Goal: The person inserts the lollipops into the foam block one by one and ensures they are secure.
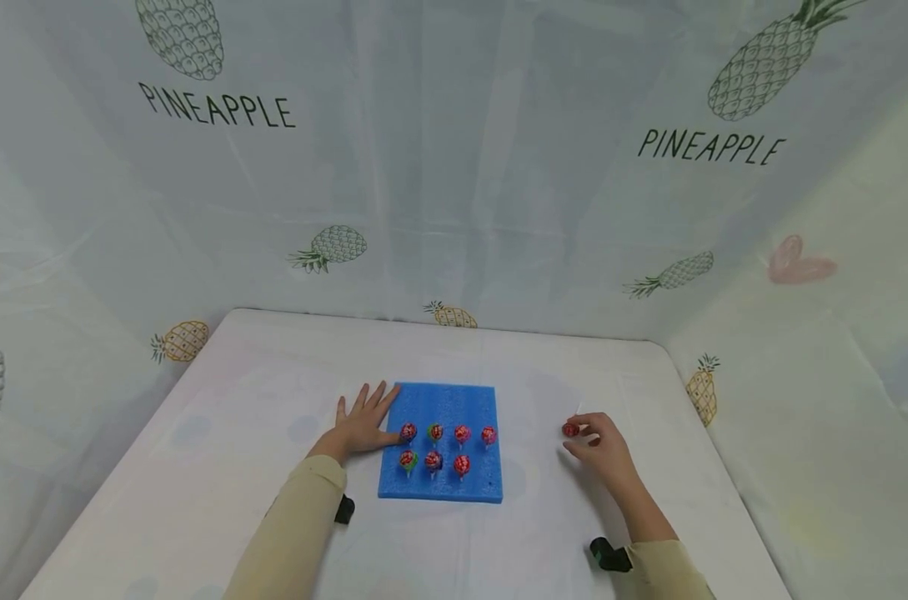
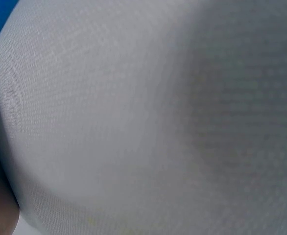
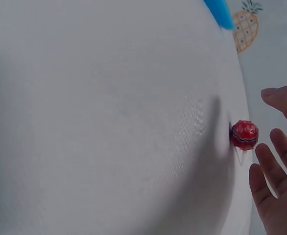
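A blue foam board [image 1: 442, 402] lies on the table with several wrapped lollipops standing in it in two rows, four-wide at the back being several and a shorter front row. My left hand [image 1: 359, 428] rests at the board's left edge, fingers spread, thumb reaching toward the back-row lollipop [image 1: 408, 432] at the left. To the right of the board, a red lollipop [image 1: 570, 429] lies on the table, its white stick pointing away. My right hand [image 1: 602, 448] is beside it, thumb and fingers parted around the candy [image 3: 245, 135] without visibly gripping it.
The white-covered table [image 1: 273, 358] meets a pineapple-print curtain [image 1: 438, 167] at its back and sides. Dark wrist cameras show near the left sleeve [image 1: 292, 521] and the right sleeve [image 1: 665, 568]. In the left wrist view, pale cloth fills most of the picture.
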`<state>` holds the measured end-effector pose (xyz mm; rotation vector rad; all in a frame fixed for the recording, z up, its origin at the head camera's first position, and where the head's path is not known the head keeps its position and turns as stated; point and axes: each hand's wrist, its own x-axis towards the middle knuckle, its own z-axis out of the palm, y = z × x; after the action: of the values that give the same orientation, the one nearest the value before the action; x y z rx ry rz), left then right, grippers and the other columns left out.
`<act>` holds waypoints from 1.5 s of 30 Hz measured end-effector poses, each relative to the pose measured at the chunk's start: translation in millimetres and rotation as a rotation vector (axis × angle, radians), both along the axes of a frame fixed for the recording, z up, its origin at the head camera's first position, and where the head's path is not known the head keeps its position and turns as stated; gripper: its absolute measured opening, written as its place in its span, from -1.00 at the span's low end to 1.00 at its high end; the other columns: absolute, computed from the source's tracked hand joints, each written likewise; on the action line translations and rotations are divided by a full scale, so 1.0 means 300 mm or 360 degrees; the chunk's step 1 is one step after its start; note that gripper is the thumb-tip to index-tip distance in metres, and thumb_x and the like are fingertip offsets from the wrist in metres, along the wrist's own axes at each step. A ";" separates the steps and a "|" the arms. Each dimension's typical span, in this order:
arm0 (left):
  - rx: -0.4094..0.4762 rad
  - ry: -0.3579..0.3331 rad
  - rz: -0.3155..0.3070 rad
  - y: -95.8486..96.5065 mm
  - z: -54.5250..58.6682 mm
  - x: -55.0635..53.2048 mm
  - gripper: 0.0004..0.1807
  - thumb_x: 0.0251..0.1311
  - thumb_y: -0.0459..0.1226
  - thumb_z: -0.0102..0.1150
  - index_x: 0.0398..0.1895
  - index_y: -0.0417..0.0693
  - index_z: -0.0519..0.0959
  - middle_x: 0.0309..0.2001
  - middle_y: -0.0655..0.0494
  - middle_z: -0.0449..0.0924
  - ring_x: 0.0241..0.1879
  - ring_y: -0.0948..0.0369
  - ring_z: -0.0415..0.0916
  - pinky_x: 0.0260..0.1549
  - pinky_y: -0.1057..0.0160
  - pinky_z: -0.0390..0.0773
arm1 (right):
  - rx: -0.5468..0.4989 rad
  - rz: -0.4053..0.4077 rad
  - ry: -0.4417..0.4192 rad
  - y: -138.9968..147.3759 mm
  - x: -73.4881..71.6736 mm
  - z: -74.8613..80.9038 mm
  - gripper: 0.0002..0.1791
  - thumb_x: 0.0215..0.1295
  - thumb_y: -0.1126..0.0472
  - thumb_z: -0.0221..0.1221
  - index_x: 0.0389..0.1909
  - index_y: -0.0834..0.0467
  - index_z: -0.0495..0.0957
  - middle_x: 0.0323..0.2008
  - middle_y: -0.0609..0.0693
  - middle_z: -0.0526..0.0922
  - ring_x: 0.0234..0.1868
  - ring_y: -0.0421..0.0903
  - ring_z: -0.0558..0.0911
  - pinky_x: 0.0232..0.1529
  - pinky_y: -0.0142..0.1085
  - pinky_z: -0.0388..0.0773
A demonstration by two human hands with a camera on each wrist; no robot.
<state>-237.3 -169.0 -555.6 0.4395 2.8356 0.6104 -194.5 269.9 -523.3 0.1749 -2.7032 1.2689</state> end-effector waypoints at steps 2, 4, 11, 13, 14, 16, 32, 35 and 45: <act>-0.0017 -0.0024 0.0010 0.000 -0.004 -0.003 0.09 0.09 0.25 0.19 0.58 0.12 -0.12 0.56 -0.09 -0.27 0.49 -0.18 -0.45 0.23 -0.41 -0.48 | 0.0033 -0.0005 -0.0036 0.003 -0.010 -0.001 -0.61 0.02 0.43 0.39 -0.06 0.27 0.60 -0.06 0.16 0.53 -0.13 0.09 0.55 -0.16 -0.13 0.51; -0.0034 -0.0057 0.0020 0.003 0.013 0.001 0.10 0.09 0.26 0.18 0.58 0.11 -0.12 0.56 -0.10 -0.27 0.49 -0.18 -0.46 0.23 -0.40 -0.49 | 0.0043 -0.0004 -0.0067 0.003 -0.020 -0.003 -0.61 0.02 0.43 0.39 -0.06 0.28 0.61 -0.05 0.17 0.52 -0.13 0.09 0.55 -0.16 -0.14 0.52; -0.0099 -0.0101 0.0028 0.015 0.077 0.023 0.09 0.10 0.29 0.17 0.58 0.08 -0.08 0.55 -0.11 -0.21 0.49 -0.18 -0.41 0.25 -0.40 -0.42 | 0.0072 -0.0029 -0.0176 -0.002 -0.041 -0.013 -0.64 0.06 0.40 0.38 -0.06 0.27 0.61 -0.05 0.16 0.50 -0.12 0.06 0.53 -0.17 -0.19 0.54; -0.0096 -0.0107 0.0030 0.016 0.075 0.022 0.10 0.10 0.30 0.17 0.58 0.09 -0.09 0.55 -0.10 -0.22 0.49 -0.17 -0.42 0.25 -0.40 -0.43 | 0.0077 -0.0029 -0.0205 -0.002 -0.046 -0.016 -0.65 0.07 0.41 0.36 -0.06 0.27 0.61 -0.06 0.16 0.50 -0.13 0.05 0.53 -0.19 -0.21 0.55; -0.0078 -0.0102 0.0030 0.017 0.073 0.021 0.10 0.09 0.29 0.18 0.58 0.07 -0.08 0.55 -0.12 -0.21 0.49 -0.18 -0.41 0.25 -0.40 -0.44 | 0.0070 -0.0029 -0.0216 -0.003 -0.047 -0.017 -0.65 0.07 0.42 0.36 -0.07 0.28 0.61 -0.06 0.16 0.49 -0.14 0.05 0.54 -0.20 -0.22 0.55; -0.0065 -0.0108 0.0033 0.017 0.063 0.018 0.11 0.08 0.30 0.17 0.58 0.08 -0.09 0.56 -0.10 -0.23 0.49 -0.17 -0.44 0.25 -0.39 -0.47 | 0.0059 -0.0023 -0.0231 -0.004 -0.053 -0.019 -0.66 0.06 0.44 0.35 -0.09 0.29 0.62 -0.07 0.17 0.48 -0.16 0.05 0.55 -0.22 -0.23 0.57; -0.0033 -0.0080 0.0029 0.017 0.064 0.023 0.12 0.06 0.35 0.13 0.57 0.05 -0.06 0.55 -0.14 -0.20 0.49 -0.18 -0.42 0.25 -0.37 -0.51 | 0.0145 -0.0091 -0.0267 -0.011 -0.079 -0.041 -0.75 0.06 0.42 0.39 -0.20 0.27 0.67 -0.12 0.15 0.49 -0.16 0.06 0.54 -0.20 -0.18 0.58; -0.0044 -0.0084 0.0027 0.017 0.064 0.022 0.12 0.07 0.37 0.10 0.57 0.07 -0.08 0.55 -0.12 -0.22 0.49 -0.17 -0.43 0.25 -0.36 -0.51 | 0.0132 -0.0108 -0.0266 -0.011 -0.075 -0.041 -0.77 0.06 0.42 0.38 -0.21 0.27 0.67 -0.12 0.15 0.50 -0.16 0.06 0.54 -0.22 -0.21 0.58; -0.0072 -0.0077 0.0019 0.016 0.070 0.024 0.10 0.09 0.27 0.19 0.57 0.06 -0.08 0.55 -0.14 -0.21 0.49 -0.20 -0.39 0.25 -0.41 -0.41 | 0.0037 -0.0083 -0.0198 -0.043 -0.036 -0.024 -0.75 0.03 0.44 0.39 -0.22 0.26 0.65 -0.21 0.09 0.53 -0.24 0.01 0.57 -0.29 -0.31 0.56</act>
<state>-230.0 -164.3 -534.7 0.3944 2.8019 0.5500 -205.4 256.9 -530.4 0.0288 -2.8072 1.2744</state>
